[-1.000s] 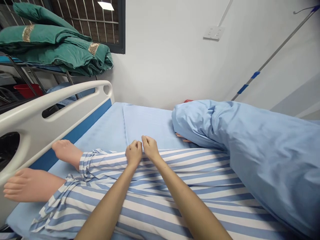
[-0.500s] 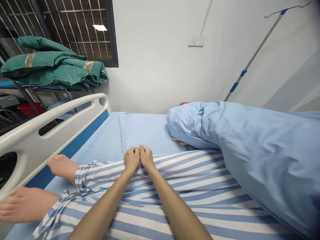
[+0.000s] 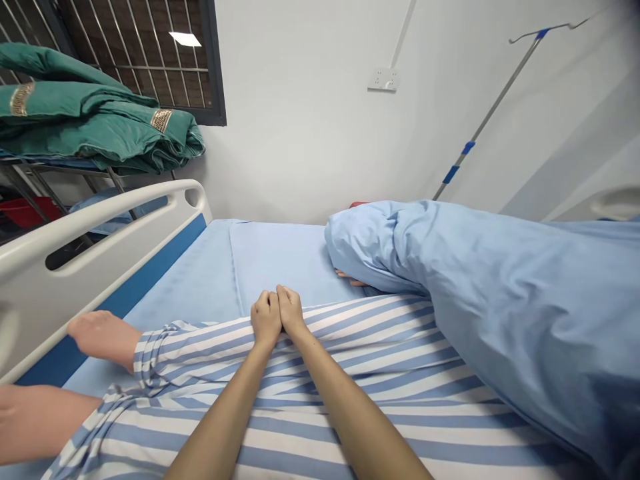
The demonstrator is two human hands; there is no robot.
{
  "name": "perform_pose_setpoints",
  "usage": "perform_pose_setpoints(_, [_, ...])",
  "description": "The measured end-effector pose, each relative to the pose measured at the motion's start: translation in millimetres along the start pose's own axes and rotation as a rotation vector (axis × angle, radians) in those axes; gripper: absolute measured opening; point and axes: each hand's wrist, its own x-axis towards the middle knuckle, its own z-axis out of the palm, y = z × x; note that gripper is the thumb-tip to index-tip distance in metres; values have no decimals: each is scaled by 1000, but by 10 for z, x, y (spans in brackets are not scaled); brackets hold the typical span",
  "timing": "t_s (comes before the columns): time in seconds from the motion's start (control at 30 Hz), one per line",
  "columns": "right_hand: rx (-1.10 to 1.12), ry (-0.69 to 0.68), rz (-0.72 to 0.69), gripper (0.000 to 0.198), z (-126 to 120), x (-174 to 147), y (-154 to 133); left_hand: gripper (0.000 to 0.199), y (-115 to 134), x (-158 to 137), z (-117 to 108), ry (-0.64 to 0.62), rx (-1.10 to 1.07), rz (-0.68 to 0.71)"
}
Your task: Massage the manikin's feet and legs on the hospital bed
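Observation:
My left hand (image 3: 266,317) and my right hand (image 3: 291,309) are closed side by side and touch each other at the knuckles. Both rest at the far edge of the striped trousers (image 3: 380,327), over the far leg of a figure lying on the bed. The fingertips curl down out of sight, so what they grip, if anything, is hidden. To the left, two bare feet (image 3: 105,337) stick out of the trouser cuffs. A light blue quilt (image 3: 480,280) covers the upper part of the figure on the right, and fingertips (image 3: 350,279) show from under its edge.
The blue bed sheet (image 3: 270,253) extends behind my hands to the white wall. A white and blue bed end board (image 3: 125,260) stands at the left. Beyond it lies folded green bedding (image 3: 115,127) on a metal frame. An IV pole (image 3: 493,110) rises behind the quilt.
The view has shifted a little to the right, so the bed and wall appear further left. My hands stay closed together over the far leg, with the right tilted slightly more toward the left.

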Motion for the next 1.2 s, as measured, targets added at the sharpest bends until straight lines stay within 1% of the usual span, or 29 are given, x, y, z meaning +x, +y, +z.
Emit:
perform_pose_setpoints(0.07, [-115,-63,-11,35,-87,47,-75,30,20,-3,1,-2,27,-4])
perform_pose_setpoints(0.13, [-244,-139,-57,35,-212,88,-155,29,35,-14,7,-10,60,6])
perform_pose_setpoints(0.2, [-289,-174,-90,37,-337,95,-195,29,40,-28,15,-26,96,18])
perform_pose_setpoints(0.27, [-282,-175,-115,39,-428,61,-172,29,36,-44,20,-48,130,22])
perform_pose_setpoints(0.4, [-279,-132,-182,38,-482,-44,-37,29,42,-59,15,-89,199,25])
perform_pose_setpoints(0.53, [-176,-72,-139,39,-480,-39,-10,29,164,10,35,-112,202,3])
perform_pose_setpoints(0.6, [-112,-77,-112,39,-492,-7,-28,29,269,64,90,-79,128,3])
perform_pose_setpoints(0.67, [-51,-61,-90,38,-509,22,-38,29,360,92,177,-43,9,1])
perform_pose_setpoints(0.73, [-9,-24,-71,36,-523,36,-30,30,397,74,276,-47,-65,-7])
perform_pose_setpoints(0.8, [7,13,-52,35,-527,34,-9,30,373,17,355,-68,-27,14])
perform_pose_setpoints(0.87, [7,36,-34,35,-517,22,13,31,318,-47,396,-84,69,51])
perform_pose_setpoints(0.93, [-9,63,-32,35,-496,15,23,31,271,-85,402,-94,140,66])
perform_pose_setpoints(1.0, [-40,83,-33,35,-486,26,5,30,255,-91,390,-112,179,52])
perform_pose_setpoints(1.03, [-68,76,-27,34,-494,41,-20,30,259,-86,384,-118,194,45])
perform_pose_setpoints(1.1, [-156,20,-19,34,-557,81,-94,32,278,-73,380,-126,228,44])
perform_pose_setpoints(1.2, [-271,-92,-83,35,-761,124,-208,33,306,-74,403,-132,283,58])
